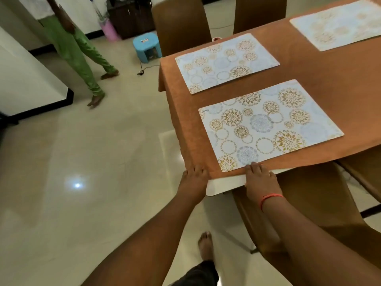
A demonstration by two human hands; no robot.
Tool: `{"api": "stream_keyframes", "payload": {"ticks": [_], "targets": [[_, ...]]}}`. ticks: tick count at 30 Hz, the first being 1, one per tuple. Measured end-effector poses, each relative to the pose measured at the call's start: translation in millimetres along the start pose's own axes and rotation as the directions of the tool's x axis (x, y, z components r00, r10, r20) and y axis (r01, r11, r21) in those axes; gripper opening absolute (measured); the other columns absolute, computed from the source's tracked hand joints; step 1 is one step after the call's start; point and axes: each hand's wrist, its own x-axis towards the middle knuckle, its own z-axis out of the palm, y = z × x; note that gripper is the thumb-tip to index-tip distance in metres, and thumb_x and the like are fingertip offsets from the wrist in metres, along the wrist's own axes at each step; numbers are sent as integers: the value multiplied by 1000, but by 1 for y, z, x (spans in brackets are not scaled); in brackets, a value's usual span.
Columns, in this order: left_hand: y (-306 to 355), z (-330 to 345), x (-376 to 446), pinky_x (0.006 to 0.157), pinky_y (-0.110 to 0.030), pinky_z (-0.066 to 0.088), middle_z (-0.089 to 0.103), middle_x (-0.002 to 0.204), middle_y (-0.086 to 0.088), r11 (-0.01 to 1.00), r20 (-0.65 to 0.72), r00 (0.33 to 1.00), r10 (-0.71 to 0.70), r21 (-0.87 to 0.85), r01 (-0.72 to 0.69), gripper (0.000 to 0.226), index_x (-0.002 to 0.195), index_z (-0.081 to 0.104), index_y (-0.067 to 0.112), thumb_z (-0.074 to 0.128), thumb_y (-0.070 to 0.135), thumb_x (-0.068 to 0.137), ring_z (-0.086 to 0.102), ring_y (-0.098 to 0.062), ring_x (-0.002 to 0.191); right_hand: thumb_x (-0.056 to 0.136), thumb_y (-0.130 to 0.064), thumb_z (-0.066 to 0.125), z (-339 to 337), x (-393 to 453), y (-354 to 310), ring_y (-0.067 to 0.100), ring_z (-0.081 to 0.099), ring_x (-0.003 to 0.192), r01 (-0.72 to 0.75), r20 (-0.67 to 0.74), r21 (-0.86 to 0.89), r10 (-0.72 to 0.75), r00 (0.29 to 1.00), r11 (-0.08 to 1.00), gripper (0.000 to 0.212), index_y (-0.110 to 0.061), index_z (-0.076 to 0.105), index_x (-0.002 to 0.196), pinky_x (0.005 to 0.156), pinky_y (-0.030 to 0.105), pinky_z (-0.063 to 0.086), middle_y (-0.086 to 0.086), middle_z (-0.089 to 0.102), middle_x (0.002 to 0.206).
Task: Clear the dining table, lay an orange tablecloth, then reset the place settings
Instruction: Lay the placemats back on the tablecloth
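Note:
An orange tablecloth [321, 79] covers the dining table. Three floral placemats lie on it: a near placemat [268, 124], a middle placemat [224, 61] and a far placemat [340, 23]. At the table's near corner the cloth has ridden up and the white table edge [224, 183] shows. My left hand [194, 178] rests on the cloth at that corner, fingers curled over the edge. My right hand [259, 178] lies flat at the near placemat's front edge, its fingertips touching the mat. An orange band circles my right wrist.
Brown chairs stand at the far side [179, 23] and one sits right below my right arm [313, 203]. A blue plastic stool [145, 46] and a black cable lie on the tiled floor. A person in green trousers [82, 52] stands at the left.

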Motion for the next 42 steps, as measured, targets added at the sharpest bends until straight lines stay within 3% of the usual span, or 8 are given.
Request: {"api": "stream_keyframes", "payload": {"ticks": [5,14,21,23,25,27,29,42], "targets": [[-4,-7,4,89,-43,42,54,117,-11,989,-42,991,128,77,-124,36,117,54,12,56,3,82,52,-32,107,89,-16,50,-6,11,-5,28,49,112,8,-140,-103,-22,990,995,40,-21,47,128,86,41,45,3,50,124],[-5,0,-9,89,-41,40,53,110,-7,981,-105,976,191,36,-188,34,109,52,13,48,1,77,50,-29,103,90,-15,49,-4,8,5,29,52,109,102,-197,-201,-142,970,974,31,-22,55,119,85,41,46,4,51,121],[2,-5,-21,81,-37,42,53,108,-5,972,-210,965,156,-142,-188,23,101,54,13,53,0,82,49,-27,99,90,-13,50,16,-8,7,27,52,92,99,-379,72,-65,923,992,22,-12,52,113,76,38,47,8,54,107],[6,-6,-27,82,-36,42,53,108,-4,967,-213,962,168,-155,-203,19,101,53,13,53,1,86,48,-25,99,96,-19,52,23,-18,-2,25,54,92,-28,-328,604,280,902,797,18,-9,50,111,75,35,48,9,52,109],[10,-7,-31,83,-34,39,53,108,-3,963,-189,962,198,-143,-227,19,102,54,14,51,3,88,48,-24,100,98,-29,55,26,-23,-11,27,61,94,-196,37,948,526,850,250,23,-10,49,109,75,37,53,8,57,110],[16,-7,-36,84,-34,37,54,110,-4,961,-164,958,235,-112,-255,20,105,54,14,50,4,88,48,-24,102,97,-32,58,26,-25,-18,28,67,92,-280,362,930,473,803,-237,26,-11,49,110,79,45,59,9,63,104],[23,-5,-41,86,-34,37,55,112,-4,957,-139,956,260,-93,-273,20,108,55,14,51,6,90,48,-23,103,98,-24,58,25,-24,-20,27,69,88,-245,482,808,361,798,-536,19,-10,52,110,73,45,60,10,66,99],[47,8,-57,92,-42,38,53,117,-9,978,18,978,207,21,-208,27,112,52,13,49,5,86,48,-30,110,94,-12,63,41,-38,-8,26,64,92,-292,563,674,216,798,-679,11,-15,61,104,68,42,55,8,67,100]]}}
